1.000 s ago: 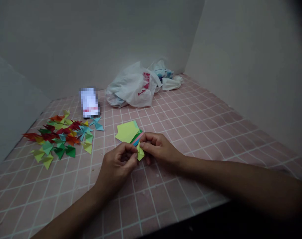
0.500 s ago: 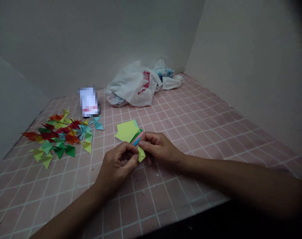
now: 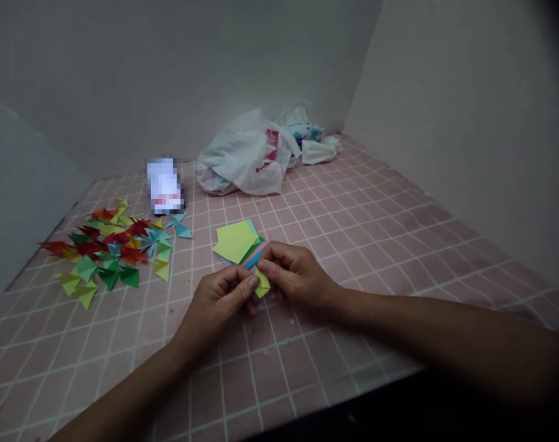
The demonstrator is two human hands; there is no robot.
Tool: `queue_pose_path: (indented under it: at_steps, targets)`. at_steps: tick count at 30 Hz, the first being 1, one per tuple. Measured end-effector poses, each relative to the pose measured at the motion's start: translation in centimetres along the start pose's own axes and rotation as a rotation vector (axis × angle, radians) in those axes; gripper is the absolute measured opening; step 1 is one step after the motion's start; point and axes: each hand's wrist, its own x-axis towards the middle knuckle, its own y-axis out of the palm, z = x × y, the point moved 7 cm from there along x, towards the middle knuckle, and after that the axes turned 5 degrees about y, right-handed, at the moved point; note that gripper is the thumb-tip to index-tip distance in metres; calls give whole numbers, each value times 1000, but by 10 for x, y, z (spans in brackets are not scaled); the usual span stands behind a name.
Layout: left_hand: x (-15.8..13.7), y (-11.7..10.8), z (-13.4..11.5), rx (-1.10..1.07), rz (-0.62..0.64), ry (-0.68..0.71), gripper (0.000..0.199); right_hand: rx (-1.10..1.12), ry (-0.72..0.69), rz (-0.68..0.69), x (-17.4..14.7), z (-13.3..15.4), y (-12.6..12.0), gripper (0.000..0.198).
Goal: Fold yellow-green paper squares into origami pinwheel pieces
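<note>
Between my two hands is a small folded piece of yellow paper [image 3: 263, 286]. My left hand [image 3: 228, 291] pinches its left side with thumb and forefinger. On the other side, my right hand [image 3: 298, 276] grips the upper right of the same piece, its fingers curled. Just beyond my fingertips lies a stack of square coloured paper [image 3: 236, 240], yellow on top, with green, pink and blue sheets showing at its edge. Part of that stack is hidden behind my hands.
Several folded paper pieces [image 3: 111, 242] in red, orange, yellow, green and blue are heaped at the left. Behind them a phone [image 3: 165, 186] with a lit, blurred screen leans upright. White plastic bags [image 3: 247, 153] rest near the back wall, on the pink checked tabletop [image 3: 381, 245].
My left thumb has come up against the forefinger at the yellow paper's left edge. My right hand stays nearly where it was, and the view has shifted slightly.
</note>
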Motion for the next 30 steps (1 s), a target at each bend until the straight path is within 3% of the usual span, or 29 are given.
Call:
queue_pose_path:
  at_steps: [10, 16, 20, 30]
  targets:
    - [-1, 1, -4, 51, -5, -28, 21, -101, -62, -1, -1, 7, 0, 21]
    - [-1, -6, 1, 1, -88, -40, 26, 143, 95, 127, 2, -9, 9, 23]
    - [0, -13, 4, -79, -153, -42, 24, 179, 181, 185, 1, -15, 15, 20]
    - [0, -11, 8, -125, -87, -63, 24, 162, 189, 128, -1, -12, 13, 24]
